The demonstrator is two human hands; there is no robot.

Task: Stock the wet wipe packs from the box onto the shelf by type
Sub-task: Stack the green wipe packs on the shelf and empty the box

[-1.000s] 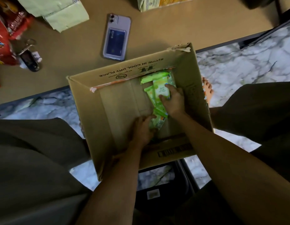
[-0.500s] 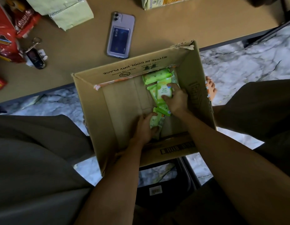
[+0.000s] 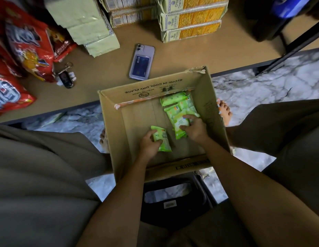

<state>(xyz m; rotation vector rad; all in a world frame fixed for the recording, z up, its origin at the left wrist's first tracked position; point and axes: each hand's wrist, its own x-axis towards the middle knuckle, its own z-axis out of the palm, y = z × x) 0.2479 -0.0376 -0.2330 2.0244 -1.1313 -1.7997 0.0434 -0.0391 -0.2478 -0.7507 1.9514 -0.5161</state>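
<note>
We see a brown shelf [image 3: 105, 72] above marble floor [image 3: 262, 90]. In the cardboard box [image 3: 110, 122], our left hand [image 3: 149, 144] grips one green pack [image 3: 161, 140]; our right hand [image 3: 195, 129] grips another pack [image 3: 180, 124] near its far-right corner.

Both forearms bare, reaching forward and down side by side. Left hand [image 3: 149, 142] knuckles up, fingers curled around a green pack [image 3: 161, 140]. Right hand [image 3: 194, 128] a little farther forward and just beside it, fingers bent, thumb and fingertips clasping a second green pack [image 3: 180, 124].
</note>
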